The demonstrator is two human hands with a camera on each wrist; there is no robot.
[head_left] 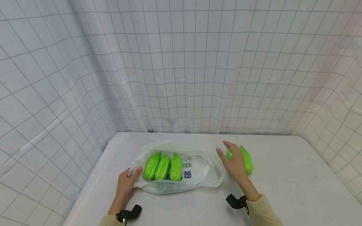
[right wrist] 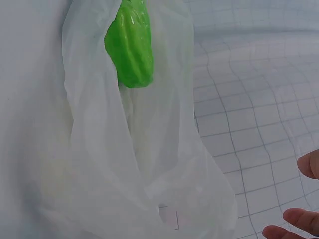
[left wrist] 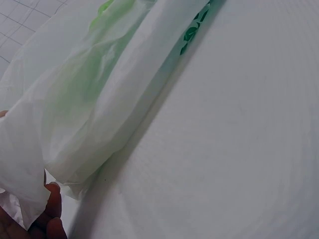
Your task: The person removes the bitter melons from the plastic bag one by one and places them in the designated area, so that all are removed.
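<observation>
A translucent white plastic bag (head_left: 175,189) lies on its side with its mouth spread wide. Inside, three glossy, ridged green gourds (head_left: 176,167) rest side by side in its left half. My left hand (head_left: 125,182) pinches the bag's left end; in the left wrist view its fingers (left wrist: 54,203) are bent against the gathered plastic. Past the bag's right end, my right hand (head_left: 235,163) has thumb and fingers spread, with nothing seen between them. Beside and partly behind it lie two more gourds (head_left: 247,160), one mostly hidden. The right wrist view shows one gourd (right wrist: 130,47) in the bag.
A white-covered table (head_left: 285,175) carries everything. White curtains with a dark grid (head_left: 181,78) hang behind it and along both sides. Printed blue characters and a barcode (head_left: 187,165) show within the bag.
</observation>
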